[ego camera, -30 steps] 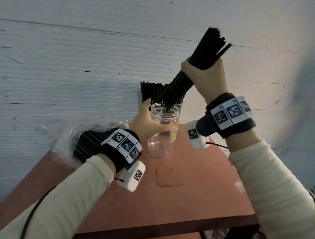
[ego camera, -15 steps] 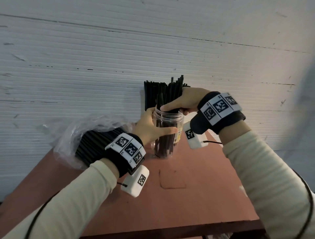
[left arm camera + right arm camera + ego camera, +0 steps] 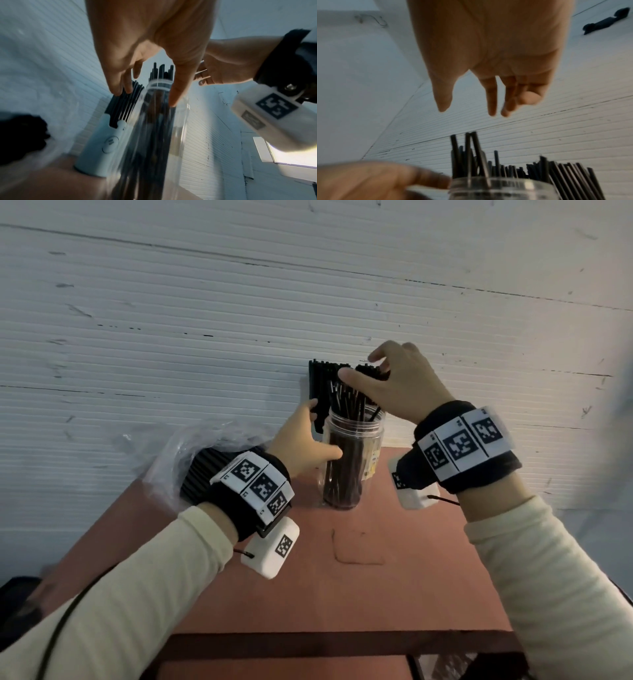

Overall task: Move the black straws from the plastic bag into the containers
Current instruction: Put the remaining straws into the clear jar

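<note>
A clear plastic jar (image 3: 352, 460) stands on the reddish table (image 3: 394, 577), with loose black straws (image 3: 346, 405) leaning inside it. My left hand (image 3: 323, 431) grips the jar, thumb on the front and fingers round the back. Just above the straw tops hovers my right hand (image 3: 359, 368), fingers spread and holding nothing. The right wrist view shows that hand (image 3: 467, 111) apart from the straws (image 3: 471, 155). At the left lies a clear plastic bag (image 3: 164, 450) with a thick bundle of black straws (image 3: 202, 474).
A second container (image 3: 106, 142), pale and packed with straws (image 3: 320, 381), stands behind the jar against the ribbed white wall (image 3: 171, 337). The table's front edge (image 3: 342, 642) is close below my arms.
A second ago my right hand held a slanted bundle of straws over the empty jar. It lowered them in, let go, and now hovers open above them. My left hand kept hold of the jar.
</note>
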`<state>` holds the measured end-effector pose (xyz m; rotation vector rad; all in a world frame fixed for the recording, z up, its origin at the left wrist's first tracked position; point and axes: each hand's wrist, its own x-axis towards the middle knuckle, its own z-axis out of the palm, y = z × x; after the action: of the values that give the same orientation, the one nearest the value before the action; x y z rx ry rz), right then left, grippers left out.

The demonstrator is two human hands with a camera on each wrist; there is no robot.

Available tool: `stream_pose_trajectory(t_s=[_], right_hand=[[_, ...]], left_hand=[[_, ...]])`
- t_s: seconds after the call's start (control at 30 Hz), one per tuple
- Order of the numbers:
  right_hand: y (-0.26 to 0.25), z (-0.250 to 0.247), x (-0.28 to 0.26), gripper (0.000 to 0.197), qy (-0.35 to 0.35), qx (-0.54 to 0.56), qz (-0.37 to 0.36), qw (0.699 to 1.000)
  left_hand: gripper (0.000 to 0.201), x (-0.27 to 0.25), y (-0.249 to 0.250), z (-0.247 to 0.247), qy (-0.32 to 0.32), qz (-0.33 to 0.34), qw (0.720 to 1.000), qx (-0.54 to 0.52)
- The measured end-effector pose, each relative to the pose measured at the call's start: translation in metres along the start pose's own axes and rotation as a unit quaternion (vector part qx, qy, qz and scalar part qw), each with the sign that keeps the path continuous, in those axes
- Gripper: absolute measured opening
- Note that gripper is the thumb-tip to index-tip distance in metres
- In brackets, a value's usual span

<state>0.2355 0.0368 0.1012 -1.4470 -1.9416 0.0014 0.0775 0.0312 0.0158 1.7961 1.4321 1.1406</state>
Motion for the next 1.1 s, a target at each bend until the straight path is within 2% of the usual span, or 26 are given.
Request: stream_pose_trajectory(t_s=[0.1, 0.17, 0.27, 0.37, 0.47, 0.57, 0.7, 0.8, 0.93, 1.1], right_hand=[[-0.018, 0.013, -0.011, 0.026, 0.115, 0.072, -0.116, 0.984], [-0.03, 0.026, -0.02, 0.013, 0.114, 0.103, -0.17, 0.973], [-0.043, 0.053, -0.035, 0.01, 0.004, 0.147, -0.185, 0.972], [-0.052, 0.086, -0.039, 0.02, -0.169, 0.11, -0.161, 0.966], [-0.07, 0.115, -0.04, 0.034, -0.35, 0.039, -0.159, 0.923], [-0.089, 0.136, -0.041, 0.044, -0.412, -0.019, -0.153, 0.898], [-0.097, 0.164, -0.031, 0.058, -0.446, -0.11, -0.121, 0.88], [-0.095, 0.179, -0.02, 0.062, -0.42, -0.156, -0.095, 0.889], [-0.096, 0.185, -0.015, 0.057, -0.394, -0.115, -0.091, 0.907], [-0.102, 0.183, -0.015, 0.061, -0.401, -0.101, -0.121, 0.902]], left_hand=[[0.053, -0.009, -0.003, -0.028, 0.08, 0.063, 0.993, 0.062], [0.039, -0.015, -0.006, -0.051, 0.127, 0.078, 0.985, 0.088], [0.031, -0.026, -0.016, -0.083, 0.183, 0.088, 0.975, 0.095], [0.031, -0.036, -0.034, -0.109, 0.185, 0.077, 0.972, 0.125], [0.035, -0.044, -0.048, -0.13, 0.111, 0.017, 0.979, 0.171], [0.042, -0.05, -0.057, -0.142, 0.027, 0.009, 0.982, 0.185], [0.042, -0.05, -0.061, -0.145, 0.014, -0.008, 0.98, 0.196], [0.045, -0.044, -0.066, -0.146, 0.04, -0.017, 0.984, 0.173], [0.045, -0.041, -0.066, -0.145, 0.075, -0.025, 0.985, 0.152], [0.043, -0.037, -0.067, -0.146, 0.089, -0.026, 0.986, 0.14]])
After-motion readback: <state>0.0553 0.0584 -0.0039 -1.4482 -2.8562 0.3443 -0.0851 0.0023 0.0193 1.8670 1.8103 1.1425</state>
